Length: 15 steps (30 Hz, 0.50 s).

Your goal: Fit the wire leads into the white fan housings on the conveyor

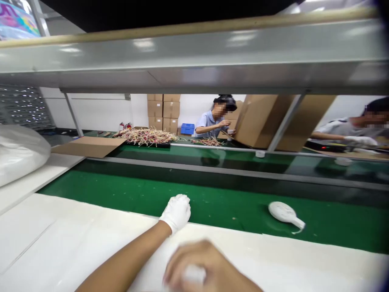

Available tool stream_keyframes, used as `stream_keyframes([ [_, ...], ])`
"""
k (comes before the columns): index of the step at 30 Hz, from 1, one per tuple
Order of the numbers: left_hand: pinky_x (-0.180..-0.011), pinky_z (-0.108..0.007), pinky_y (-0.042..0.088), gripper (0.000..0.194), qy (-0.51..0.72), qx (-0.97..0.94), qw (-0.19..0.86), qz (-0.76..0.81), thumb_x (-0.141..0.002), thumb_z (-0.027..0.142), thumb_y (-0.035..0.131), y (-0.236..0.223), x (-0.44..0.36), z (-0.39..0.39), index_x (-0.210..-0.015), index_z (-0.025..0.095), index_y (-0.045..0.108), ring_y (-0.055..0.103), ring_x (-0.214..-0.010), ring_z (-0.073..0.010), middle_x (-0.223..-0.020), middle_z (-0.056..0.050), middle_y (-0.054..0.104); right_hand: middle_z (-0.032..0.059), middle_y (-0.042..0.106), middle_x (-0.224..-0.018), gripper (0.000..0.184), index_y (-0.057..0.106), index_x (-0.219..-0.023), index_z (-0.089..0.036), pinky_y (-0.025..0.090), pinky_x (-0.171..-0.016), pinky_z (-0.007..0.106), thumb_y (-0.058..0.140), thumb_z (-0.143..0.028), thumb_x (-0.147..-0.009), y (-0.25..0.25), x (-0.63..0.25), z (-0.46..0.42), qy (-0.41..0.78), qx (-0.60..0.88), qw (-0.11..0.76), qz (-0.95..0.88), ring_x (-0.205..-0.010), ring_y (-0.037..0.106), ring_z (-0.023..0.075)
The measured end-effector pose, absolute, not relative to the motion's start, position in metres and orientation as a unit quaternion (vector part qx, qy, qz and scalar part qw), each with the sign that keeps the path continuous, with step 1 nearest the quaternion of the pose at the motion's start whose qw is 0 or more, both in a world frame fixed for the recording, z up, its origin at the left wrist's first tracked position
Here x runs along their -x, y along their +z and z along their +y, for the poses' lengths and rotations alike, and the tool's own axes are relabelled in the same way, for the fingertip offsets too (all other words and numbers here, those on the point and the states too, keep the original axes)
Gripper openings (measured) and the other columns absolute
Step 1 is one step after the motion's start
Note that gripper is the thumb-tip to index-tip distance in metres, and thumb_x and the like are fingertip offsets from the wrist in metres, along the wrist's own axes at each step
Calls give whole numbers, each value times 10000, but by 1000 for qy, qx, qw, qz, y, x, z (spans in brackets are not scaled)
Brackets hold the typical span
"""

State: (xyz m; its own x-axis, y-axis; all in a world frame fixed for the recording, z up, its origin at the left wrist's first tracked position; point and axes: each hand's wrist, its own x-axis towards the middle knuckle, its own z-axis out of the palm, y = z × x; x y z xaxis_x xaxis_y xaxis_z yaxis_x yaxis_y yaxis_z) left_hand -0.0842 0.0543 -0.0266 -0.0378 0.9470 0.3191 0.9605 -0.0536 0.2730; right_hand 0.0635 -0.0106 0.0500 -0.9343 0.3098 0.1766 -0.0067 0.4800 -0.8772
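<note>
My left hand [176, 211], in a white glove, rests at the near edge of the green conveyor belt [121, 194] with its fingers curled under and nothing showing in them. My right hand [209, 265] is bare and blurred, low over the white worktop [60, 239]. Its fingers are closed round a small white object [193, 274]. A white oval device with a short stem [285, 213] lies on the belt to the right of my gloved hand, apart from both hands.
A grey metal shelf beam [194, 61] crosses overhead. A white bag [18, 152] and flat cardboard [88, 146] sit at left. Across the belts, two other people work beside a pile of thin sticks [146, 136] and large cardboard boxes [261, 119].
</note>
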Motion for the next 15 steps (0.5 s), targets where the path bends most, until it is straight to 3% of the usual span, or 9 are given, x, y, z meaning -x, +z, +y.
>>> stream_keyframes([
  [3, -872, -307, 394, 295, -223, 697, 12, -681, -801, 202, 367, -29, 82, 59, -992, 141, 584, 510, -979, -211, -1029, -92, 577, 66, 666, -785, 250, 642, -636, -201, 467, -740, 326, 566, -425, -716, 23, -56, 50, 555, 236, 395, -693, -811, 601, 213],
  [5, -904, -327, 375, 319, -231, 692, 10, -683, -802, 215, 365, -32, 85, 63, -1036, 136, 567, 491, -1016, -220, -1081, -97, 558, 88, 667, -814, 226, 633, -599, -184, 462, -760, 343, 664, -406, -627, -1, -58, 83, 560, 303, 462, -617, -837, 592, 237],
  [9, -939, -319, 352, 342, -254, 681, -22, -687, -809, 250, 363, -36, 92, 71, -1089, 184, 548, 473, -1051, -196, -1146, -57, 533, 118, 653, -944, 251, 653, -644, -166, 446, -803, 369, 745, -369, -529, -34, -67, 113, 581, 345, 498, -545, -855, 598, 258],
  [15, -928, -321, 359, 361, -235, 699, -55, -673, -807, 254, 364, -36, 90, 70, -1133, 222, 516, 469, -1052, -193, -1179, -38, 511, 121, 617, -1065, 311, 694, -754, -165, 361, -927, 387, 726, -398, -551, -38, -69, 115, 612, 348, 469, -533, -1040, 521, 289],
])
